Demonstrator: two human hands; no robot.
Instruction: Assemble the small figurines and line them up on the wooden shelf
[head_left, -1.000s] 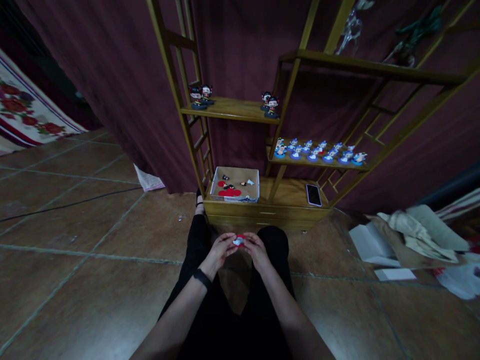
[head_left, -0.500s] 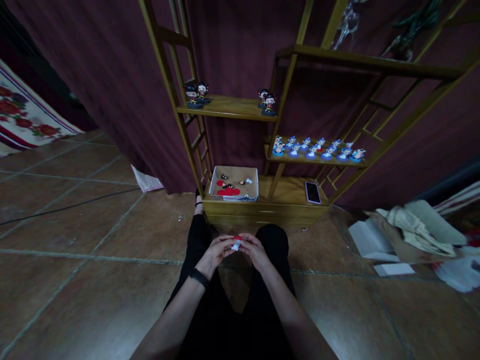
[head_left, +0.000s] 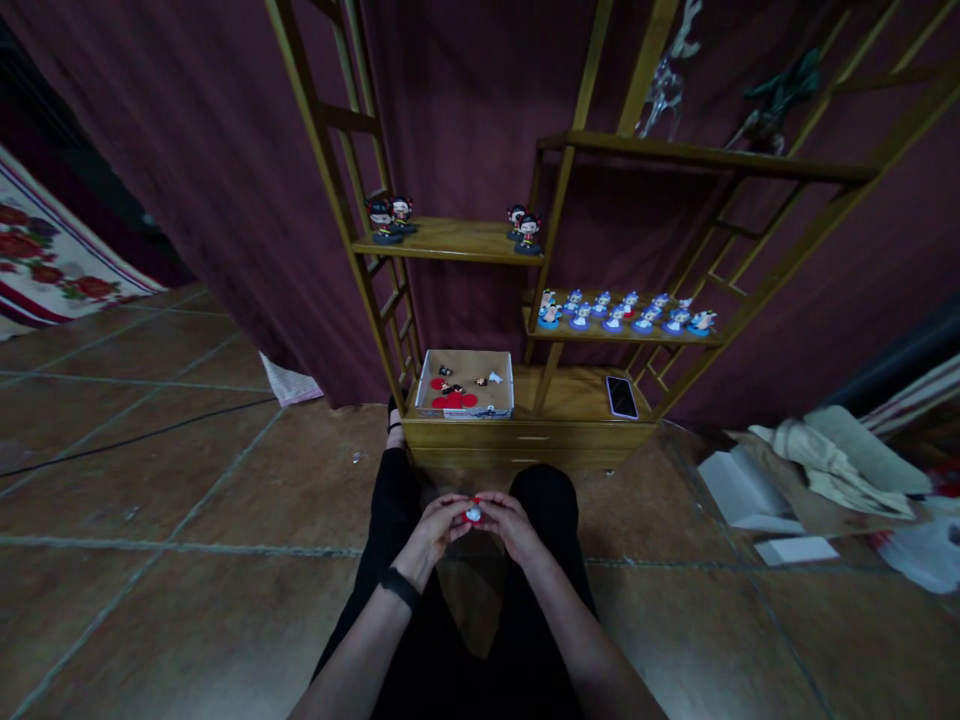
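Between my knees, both hands hold one small figurine [head_left: 473, 513], white with a red round base. My left hand [head_left: 439, 522] grips it from the left, and my right hand [head_left: 508, 518] from the right, fingertips closed about it. Fine details of the figurine are too small to make out. In front of my hands a shallow cardboard box [head_left: 495, 398] sits on the low cabinet of the wooden shelf. Inside the box lie several red discs [head_left: 455, 400], a white piece [head_left: 495, 377] and a few small dark figure parts [head_left: 452, 388].
A phone [head_left: 622, 397] lies on the cabinet [head_left: 480, 434], right of the box. Blue-and-white figurines [head_left: 615, 318] line the middle shelf; dark-haired figurines [head_left: 382, 220] stand on the upper left one. White boxes [head_left: 742, 490] and cloth lie on the floor at right. A cable [head_left: 150, 435] crosses the left floor.
The figurine has been turned in my fingers: its red part was on top, and now red shows around the white piece. The camera view has tilted up slightly.
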